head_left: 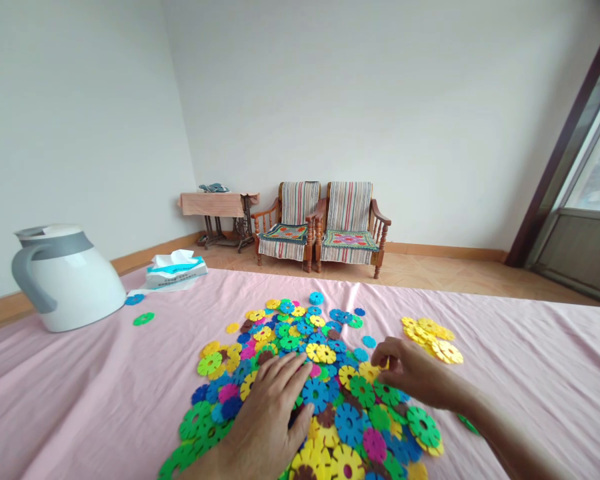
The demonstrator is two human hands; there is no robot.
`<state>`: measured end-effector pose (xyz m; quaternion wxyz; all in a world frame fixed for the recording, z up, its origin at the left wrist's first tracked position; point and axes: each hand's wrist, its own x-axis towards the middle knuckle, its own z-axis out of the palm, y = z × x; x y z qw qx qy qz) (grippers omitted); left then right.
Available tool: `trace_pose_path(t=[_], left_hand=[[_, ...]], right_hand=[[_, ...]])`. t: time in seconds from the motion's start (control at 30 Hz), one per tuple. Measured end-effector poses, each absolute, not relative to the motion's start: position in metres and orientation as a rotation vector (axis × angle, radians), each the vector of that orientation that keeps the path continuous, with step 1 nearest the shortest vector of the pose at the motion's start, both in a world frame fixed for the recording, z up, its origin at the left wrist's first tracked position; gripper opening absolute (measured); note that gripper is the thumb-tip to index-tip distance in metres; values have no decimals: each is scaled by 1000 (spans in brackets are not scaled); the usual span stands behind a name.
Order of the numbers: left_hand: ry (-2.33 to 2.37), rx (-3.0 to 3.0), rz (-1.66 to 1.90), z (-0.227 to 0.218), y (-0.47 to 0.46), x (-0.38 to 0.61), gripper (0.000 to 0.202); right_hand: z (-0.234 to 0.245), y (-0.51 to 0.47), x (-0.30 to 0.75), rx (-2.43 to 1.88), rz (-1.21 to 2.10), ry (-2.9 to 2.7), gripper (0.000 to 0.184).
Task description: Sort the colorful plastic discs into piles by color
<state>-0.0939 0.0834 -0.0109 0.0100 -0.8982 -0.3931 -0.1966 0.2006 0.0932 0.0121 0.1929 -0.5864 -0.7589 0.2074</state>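
ok, my left hand point(275, 407) is spread over the pile of discs point(347, 415) on pink cloth point(95, 400); my right hand point(405, 368) curls at its right side, can't tell if pinching; beyond, loose yellow discs point(425, 331), tissue box point(177, 272), two armchairs point(320, 223).

Pink cloth-covered surface point(540, 373) | middle to 6 o'clock: heap of coloured discs point(321, 393) | 2 o'clock: yellow discs point(433, 331), overlapping, apart from heap | 10 o'clock: white jug point(80, 283), blue disc point(135, 299) and green disc point(143, 319) near it | 11 o'clock: tissue box point(177, 270)
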Motion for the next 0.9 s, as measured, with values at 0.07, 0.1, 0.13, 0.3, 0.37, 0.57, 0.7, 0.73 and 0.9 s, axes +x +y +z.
trace_pose_path(t=[0.07,0.1,0.13,0.3,0.37,0.57,0.7,0.73,0.9], left_hand=[[-1224,-2805,-624,-11,84,-94,48],[-1222,-2804,-630,-11,84,-94,48],[-1221,-2804,-634,-11,84,-94,48],[-1212,-2805,-645,-11,84,-95,49],[-1207,-2804,-662,-11,84,-95,49],[-1209,-2804,-679,-13,84,-96,49],[-1226,-2805,-636,-13,84,-96,48],[-1227,-2805,-635,-13,84,-96,48],[-1220,-2793,-662,-12,84,-95,48]], right_hand=[[7,95,197,-1641,508,-2124,24],[5,96,195,-1643,491,-2135,25],[3,96,194,-1648,483,-2148,25],[2,93,190,-1652,492,-2162,21],[3,93,189,-1633,517,-2117,18],[8,102,199,-1618,537,-1964,9],[6,116,236,-1747,396,-1732,13],[4,118,248,-1792,347,-1661,14],[-10,122,301,-1978,100,-1365,12]])
